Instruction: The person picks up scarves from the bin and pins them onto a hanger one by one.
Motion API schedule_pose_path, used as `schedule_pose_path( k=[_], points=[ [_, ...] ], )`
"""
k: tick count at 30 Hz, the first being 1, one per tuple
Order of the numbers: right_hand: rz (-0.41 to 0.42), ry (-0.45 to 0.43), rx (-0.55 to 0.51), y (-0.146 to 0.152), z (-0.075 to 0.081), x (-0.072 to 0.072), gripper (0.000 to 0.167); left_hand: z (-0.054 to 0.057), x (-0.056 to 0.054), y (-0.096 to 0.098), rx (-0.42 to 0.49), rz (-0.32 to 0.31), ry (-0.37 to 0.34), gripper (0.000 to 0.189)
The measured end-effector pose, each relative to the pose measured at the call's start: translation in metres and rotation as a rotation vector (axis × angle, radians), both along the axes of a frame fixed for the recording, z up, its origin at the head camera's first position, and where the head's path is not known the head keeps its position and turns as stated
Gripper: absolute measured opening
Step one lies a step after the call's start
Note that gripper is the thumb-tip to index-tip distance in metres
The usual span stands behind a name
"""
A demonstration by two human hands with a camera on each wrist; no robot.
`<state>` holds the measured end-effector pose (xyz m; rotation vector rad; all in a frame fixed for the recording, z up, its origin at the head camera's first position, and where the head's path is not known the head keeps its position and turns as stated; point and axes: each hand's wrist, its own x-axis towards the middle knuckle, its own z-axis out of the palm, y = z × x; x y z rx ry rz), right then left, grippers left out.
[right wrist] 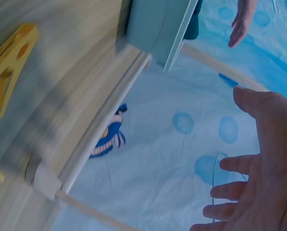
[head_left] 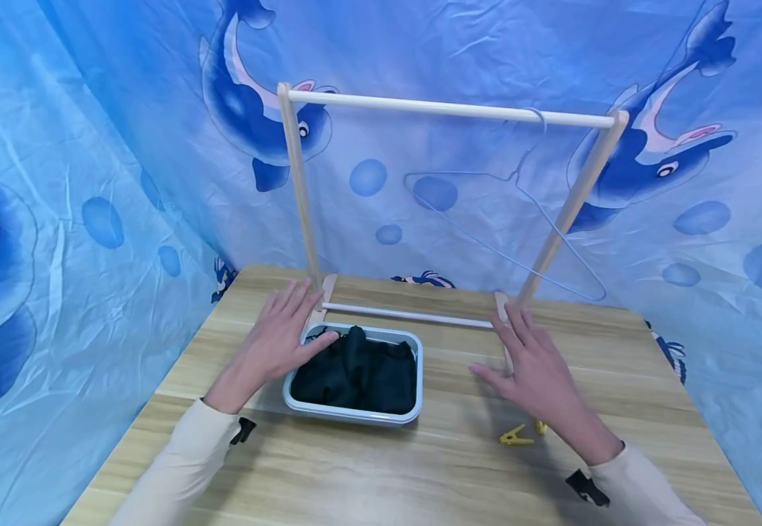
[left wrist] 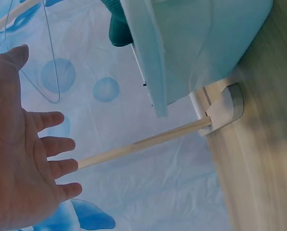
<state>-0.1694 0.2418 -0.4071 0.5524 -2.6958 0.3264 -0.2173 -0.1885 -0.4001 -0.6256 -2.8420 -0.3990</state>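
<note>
Dark cloth (head_left: 381, 376), its piece count hard to make out, is held in one tub (head_left: 354, 415) between the left hand (head_left: 280, 332) and the right hand (head_left: 533, 365), both spread, nothing grasped. Two yellow clips (head_left: 515, 436) are seen nearer than the right hand, one partly hidden by its wrist. One hanger (head_left: 517, 174) is hung on one rack (head_left: 420, 107) beyond both hands.

Room between tub (head_left: 354, 416) and clothespins (head_left: 515, 437), rack (head_left: 446, 109) behind, hanger (head_left: 517, 177) obstructing its right
</note>
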Motion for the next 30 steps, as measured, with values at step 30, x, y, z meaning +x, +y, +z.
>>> schedule_pose_path(
  k=[30],
  points=[
    [0.145, -0.177, -0.192, -0.078, -0.054, 0.01, 0.084, -0.036, 0.006, 0.025, 0.124, -0.027, -0.063, 0.083]
  ],
)
